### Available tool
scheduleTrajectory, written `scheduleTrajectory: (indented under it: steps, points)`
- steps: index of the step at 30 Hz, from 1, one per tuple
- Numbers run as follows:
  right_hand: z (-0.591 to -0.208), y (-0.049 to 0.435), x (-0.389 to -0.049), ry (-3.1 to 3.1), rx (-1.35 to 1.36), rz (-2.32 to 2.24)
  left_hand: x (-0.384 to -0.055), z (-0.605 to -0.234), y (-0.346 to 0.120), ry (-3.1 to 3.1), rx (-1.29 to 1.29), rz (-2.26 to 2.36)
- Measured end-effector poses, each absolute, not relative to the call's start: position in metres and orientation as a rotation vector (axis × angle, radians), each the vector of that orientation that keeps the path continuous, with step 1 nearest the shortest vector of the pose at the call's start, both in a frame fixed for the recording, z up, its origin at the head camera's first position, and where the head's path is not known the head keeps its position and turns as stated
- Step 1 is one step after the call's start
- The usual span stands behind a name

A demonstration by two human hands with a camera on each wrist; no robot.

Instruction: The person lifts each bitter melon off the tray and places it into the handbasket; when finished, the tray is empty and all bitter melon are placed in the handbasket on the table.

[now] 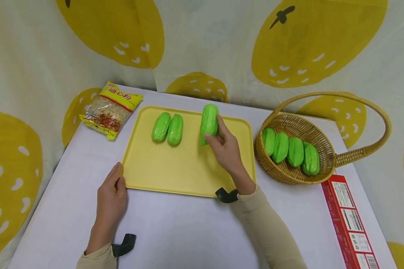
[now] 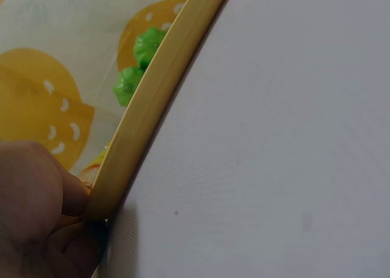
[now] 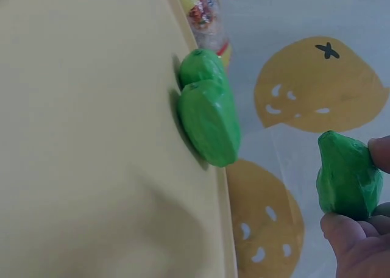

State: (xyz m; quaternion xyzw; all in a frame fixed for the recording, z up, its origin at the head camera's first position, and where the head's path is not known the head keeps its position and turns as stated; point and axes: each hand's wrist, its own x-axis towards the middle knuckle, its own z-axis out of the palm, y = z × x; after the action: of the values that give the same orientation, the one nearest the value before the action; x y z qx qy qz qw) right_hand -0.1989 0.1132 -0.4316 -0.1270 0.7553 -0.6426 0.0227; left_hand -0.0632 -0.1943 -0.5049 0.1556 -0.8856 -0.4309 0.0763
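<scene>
My right hand (image 1: pixel 228 153) holds a green ribbed gourd (image 1: pixel 209 118) above the right half of a yellow tray (image 1: pixel 168 168). In the right wrist view its thumb and fingers close around the held gourd's sides. Two similar gourds, one on the left (image 1: pixel 161 127) and one on the right (image 1: pixel 175 129), lie side by side at the tray's back left. At the tray's front left corner, my left hand (image 1: pixel 111 198) grips the rim. The left wrist view shows its fingers (image 2: pixel 73 196) against that corner.
To the right stands a wicker basket (image 1: pixel 328 164) with a tall handle, holding several green gourds (image 1: pixel 295 152). A yellow plastic food bag (image 1: pixel 111 110) lies at the back left. A red box (image 1: pixel 350 220) lies along the right edge; a patterned curtain hangs behind.
</scene>
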Motion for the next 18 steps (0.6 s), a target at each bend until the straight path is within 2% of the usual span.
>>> scheduleTrajectory:
  steps: [18]
  points:
    - [-0.415,0.149,-0.173,2.367,-0.394,-2.085,-0.063,-0.504,-0.195,-2.669,0.462,-1.259]
